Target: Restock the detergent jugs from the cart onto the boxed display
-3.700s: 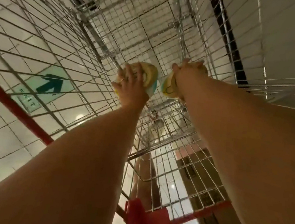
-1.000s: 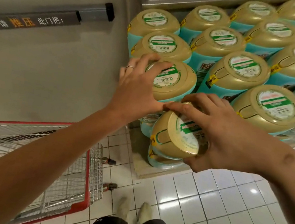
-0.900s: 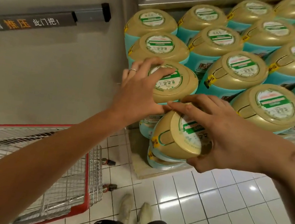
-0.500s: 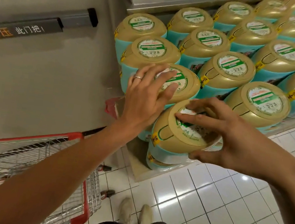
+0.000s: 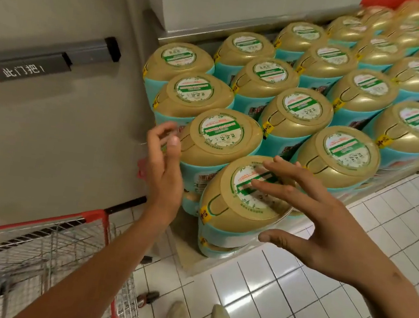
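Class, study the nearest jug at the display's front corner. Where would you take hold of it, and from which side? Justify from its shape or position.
Probably grip the nearest jug around the lower rim of its gold cap, left hand and right hand on opposite flanks, coming from the aisle. The domed top gives no purchase; neighbouring jugs block behind.

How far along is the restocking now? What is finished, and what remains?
Done: the front jug stands on a lower one at the display's corner, beside the other jugs. In hand: nothing; the left hand and right hand are open next to it. Left: the visible part of the cart shows no jug, so perhaps little remains; the rest of it is out of view.
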Demonstrator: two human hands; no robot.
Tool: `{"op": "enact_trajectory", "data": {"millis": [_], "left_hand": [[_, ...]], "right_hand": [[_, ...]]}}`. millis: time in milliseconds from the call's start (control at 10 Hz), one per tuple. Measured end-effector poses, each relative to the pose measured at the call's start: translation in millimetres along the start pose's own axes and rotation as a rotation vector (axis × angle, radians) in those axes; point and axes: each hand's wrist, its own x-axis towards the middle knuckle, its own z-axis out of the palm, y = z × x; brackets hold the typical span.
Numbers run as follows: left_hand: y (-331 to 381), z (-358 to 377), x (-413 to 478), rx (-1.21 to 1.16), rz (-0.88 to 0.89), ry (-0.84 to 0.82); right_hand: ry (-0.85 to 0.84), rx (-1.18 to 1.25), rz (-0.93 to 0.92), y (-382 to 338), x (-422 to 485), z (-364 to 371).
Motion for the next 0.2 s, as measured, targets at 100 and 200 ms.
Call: {"op": "enact_trajectory", "data": {"millis": [100, 200], "left_hand": [[-10.0, -9.6, -17.4, 0.036, -0.058, 0.058], [-14.8, -23.1, -61.4, 0.183, -0.146, 0.124]], "right_hand": [[0.124, 0.087, -0.037, 8.9, 1.4, -18.6], [0.240, 0.161, -0.078, 13.5, 3.0, -50.6]]}}
